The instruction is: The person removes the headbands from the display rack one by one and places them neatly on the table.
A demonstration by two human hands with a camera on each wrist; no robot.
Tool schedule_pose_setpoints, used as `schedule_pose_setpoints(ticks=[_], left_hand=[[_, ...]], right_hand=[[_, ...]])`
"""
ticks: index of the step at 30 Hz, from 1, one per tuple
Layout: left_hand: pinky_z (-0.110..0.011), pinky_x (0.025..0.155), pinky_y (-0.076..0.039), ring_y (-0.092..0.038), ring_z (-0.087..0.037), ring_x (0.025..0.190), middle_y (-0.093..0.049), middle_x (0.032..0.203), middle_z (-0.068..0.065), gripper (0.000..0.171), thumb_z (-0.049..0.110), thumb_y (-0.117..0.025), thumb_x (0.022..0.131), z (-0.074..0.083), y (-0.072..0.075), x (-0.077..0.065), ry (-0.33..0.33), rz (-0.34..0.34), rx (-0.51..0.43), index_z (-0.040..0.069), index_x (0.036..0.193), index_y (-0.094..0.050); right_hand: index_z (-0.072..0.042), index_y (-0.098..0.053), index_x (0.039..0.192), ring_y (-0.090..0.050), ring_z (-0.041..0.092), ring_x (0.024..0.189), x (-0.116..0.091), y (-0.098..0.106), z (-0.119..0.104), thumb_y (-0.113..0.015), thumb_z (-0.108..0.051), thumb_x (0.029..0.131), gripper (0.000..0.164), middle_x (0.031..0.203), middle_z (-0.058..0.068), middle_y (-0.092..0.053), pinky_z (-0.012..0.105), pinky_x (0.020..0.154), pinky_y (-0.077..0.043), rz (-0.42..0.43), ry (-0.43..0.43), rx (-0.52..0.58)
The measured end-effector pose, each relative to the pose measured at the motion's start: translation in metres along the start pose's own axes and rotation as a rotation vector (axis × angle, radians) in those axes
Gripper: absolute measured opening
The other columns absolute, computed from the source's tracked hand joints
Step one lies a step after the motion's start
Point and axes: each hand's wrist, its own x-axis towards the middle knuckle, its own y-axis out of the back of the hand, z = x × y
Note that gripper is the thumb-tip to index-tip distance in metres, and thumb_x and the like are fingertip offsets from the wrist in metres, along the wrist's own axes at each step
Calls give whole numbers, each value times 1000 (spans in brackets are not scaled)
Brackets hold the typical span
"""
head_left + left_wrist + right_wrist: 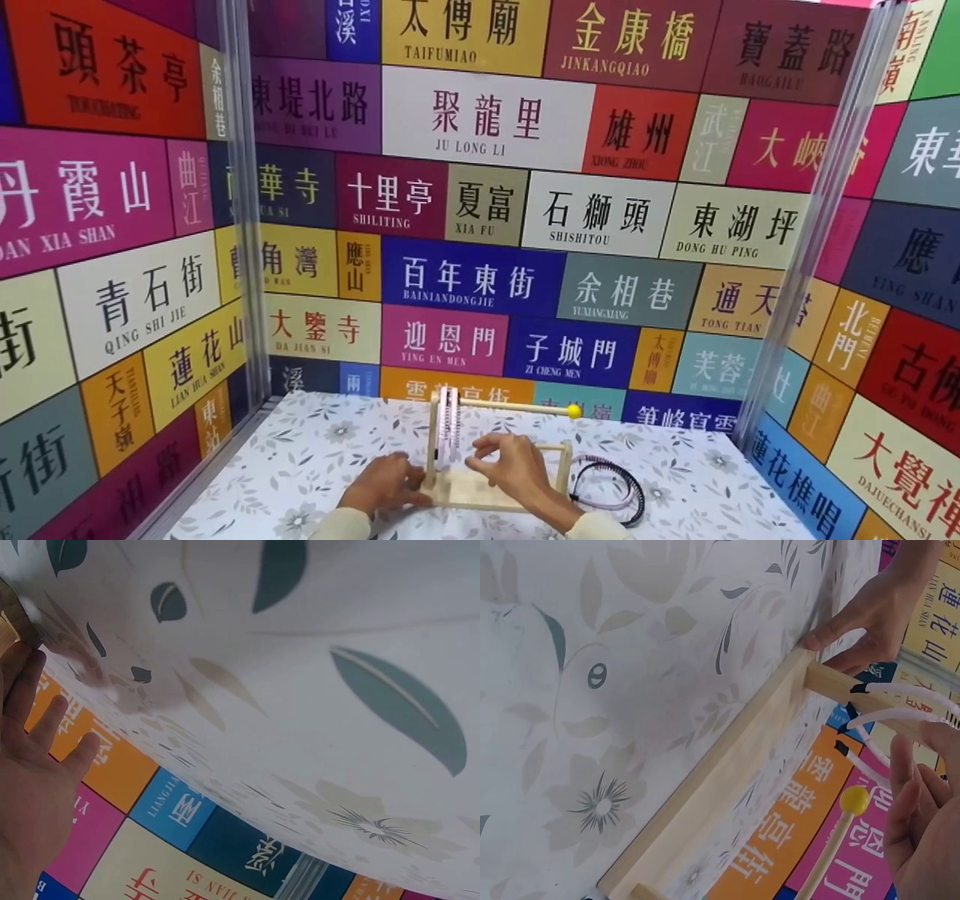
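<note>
A light wooden rack [465, 491] stands on the table, with a tall post at its left and a rod [517, 407] ending in a yellow ball [574, 411]. Pink headbands [448, 427] with black tips [841, 748] hang by the tall post. My left hand [384, 481] pinches the left end of the rack's base; in the left wrist view its fingers reach the wood at the left edge. Just right of the hanging headbands is my right hand [517, 472], fingers loosely bent, thumb and forefinger close together. Nothing shows between its fingertips.
Black and pink headbands [637, 491] lie on the table right of the rack. A white cloth with grey leaves [300, 450] covers the table. Upright panels with coloured name blocks [465, 277] enclose it at the back and sides, with metal posts [251, 225] at the corners.
</note>
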Motion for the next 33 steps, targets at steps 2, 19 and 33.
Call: schedule_pose_setpoints(ticks=[2,19,33], left_hand=[[-40,74,-52,-53,-16,77,-64,91,5,44,42,-90,79,1,-1,0,-14,2,7,20,116,-81],[-38,70,-52,-52,-9,73,-68,86,4,43,45,-89,79,-3,0,-4,-178,103,92,17,111,-82],[-34,67,-46,-48,-11,72,-61,87,6,42,44,-89,80,-7,-1,1,-104,47,42,18,112,-82]], right_hand=[[-21,-81,103,-56,-7,42,-1,-3,-1,-86,-39,85,25,82,-14,-78,20,46,-47,8,11,-7],[-22,-81,102,-53,-9,40,8,-22,-13,-85,-35,85,23,79,-15,-77,19,51,-49,46,26,-20],[-23,-78,88,-50,-9,40,14,-27,-22,-86,-43,83,23,70,-12,-75,25,56,-52,123,-28,-89]])
